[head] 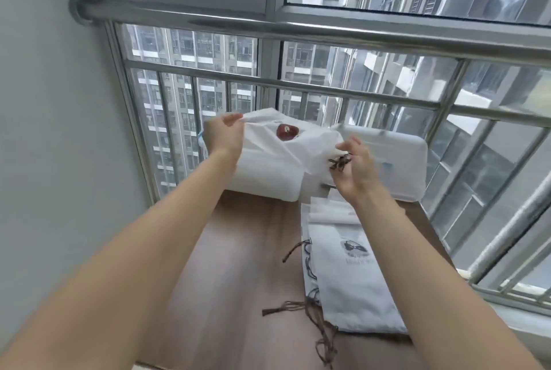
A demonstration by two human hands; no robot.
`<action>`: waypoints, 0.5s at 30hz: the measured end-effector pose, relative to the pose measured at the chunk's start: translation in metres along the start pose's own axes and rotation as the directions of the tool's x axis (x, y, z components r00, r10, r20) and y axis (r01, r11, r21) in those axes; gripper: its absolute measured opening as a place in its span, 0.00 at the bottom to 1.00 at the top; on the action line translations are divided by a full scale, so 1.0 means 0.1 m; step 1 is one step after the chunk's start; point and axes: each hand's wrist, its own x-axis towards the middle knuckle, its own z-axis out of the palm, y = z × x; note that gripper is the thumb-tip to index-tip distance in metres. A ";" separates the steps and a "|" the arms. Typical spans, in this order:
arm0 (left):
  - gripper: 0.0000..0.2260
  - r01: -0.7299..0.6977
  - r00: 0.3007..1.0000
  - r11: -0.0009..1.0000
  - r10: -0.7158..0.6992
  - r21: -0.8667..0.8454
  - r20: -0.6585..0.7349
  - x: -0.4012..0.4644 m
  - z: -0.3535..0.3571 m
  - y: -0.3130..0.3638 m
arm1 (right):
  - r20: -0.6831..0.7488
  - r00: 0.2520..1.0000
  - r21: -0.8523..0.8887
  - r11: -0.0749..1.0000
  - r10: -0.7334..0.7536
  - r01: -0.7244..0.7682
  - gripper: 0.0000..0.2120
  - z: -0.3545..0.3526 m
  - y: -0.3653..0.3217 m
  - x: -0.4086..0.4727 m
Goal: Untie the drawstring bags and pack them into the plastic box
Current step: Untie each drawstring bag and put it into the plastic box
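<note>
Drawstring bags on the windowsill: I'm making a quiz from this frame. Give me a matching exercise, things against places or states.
Things:
1. left hand
2. right hand
3. bag with red print
4. pile of bags

States:
a. lies flat on the wooden sill
b. pinches brown cords
c. grips a white fabric edge
d. held up over the plastic box

Pairs: 1-c, 2-b, 3-d, 4-a

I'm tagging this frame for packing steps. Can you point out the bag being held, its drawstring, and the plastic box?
Held bag (277, 149), head view: on the white cloth below its red print.
Drawstring (338, 163), head view: on the brown knot at the right hand's fingers.
Plastic box (399, 158), head view: on its white lid.
</note>
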 end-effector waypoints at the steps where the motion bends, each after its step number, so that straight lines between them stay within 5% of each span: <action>1: 0.11 -0.044 0.999 0.994 0.047 0.102 -0.024 0.08 -0.01 0.01 | -0.031 0.999 -0.073 0.996 -0.044 0.042 0.21 0.08 0.03 0.10; 4: 0.12 -0.118 0.990 0.936 0.136 0.331 -0.031 0.46 0.03 -0.06 | -0.044 0.988 -0.408 0.905 -0.147 0.117 0.22 0.31 0.18 0.54; 9: 0.12 -0.177 0.981 0.802 0.188 0.571 0.041 0.93 0.15 -0.27 | 0.072 0.969 -0.836 0.515 -0.236 0.188 0.18 0.47 0.36 1.17; 15: 0.08 -0.158 0.982 0.496 -0.009 0.854 0.187 1.17 0.27 -0.47 | 0.205 0.978 -0.965 -0.176 -0.043 0.195 0.17 0.49 0.61 1.65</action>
